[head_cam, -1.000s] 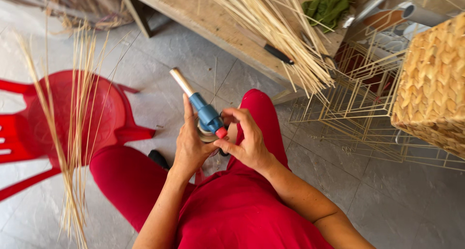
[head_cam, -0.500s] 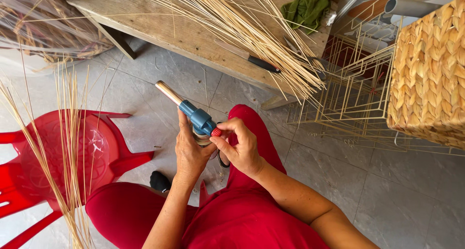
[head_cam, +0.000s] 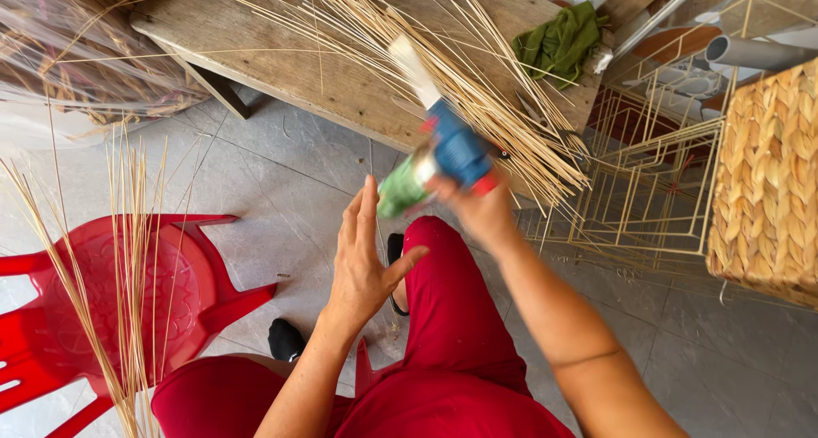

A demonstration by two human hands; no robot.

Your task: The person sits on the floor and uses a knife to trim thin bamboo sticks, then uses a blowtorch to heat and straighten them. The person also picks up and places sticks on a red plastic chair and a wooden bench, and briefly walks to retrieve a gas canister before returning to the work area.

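Observation:
My right hand (head_cam: pixel 481 208) grips a blue gas torch (head_cam: pixel 443 140) on a green canister, lifted in front of me with its pale nozzle pointing up and left; the torch is motion-blurred. My left hand (head_cam: pixel 362 259) is just below and left of it, palm flat, fingers apart, holding nothing. Behind the torch a bundle of thin rattan sticks (head_cam: pixel 400 37) fans across a wooden bench (head_cam: pixel 281 63). My legs in red trousers (head_cam: pixel 443 319) are below.
A red plastic chair (head_cam: pixel 111 302) stands at left with more loose rattan sticks (head_cam: pixel 119 285) leaning over it. Yellow wire frames (head_cam: pixel 648 191) and a woven basket (head_cam: pixel 771 174) sit at right. A green cloth (head_cam: pixel 558 37) lies on the bench's far end. Tiled floor below.
My right hand has lifted the torch up and away toward the bench. My left hand has let go of it and now hovers apart with spread fingers.

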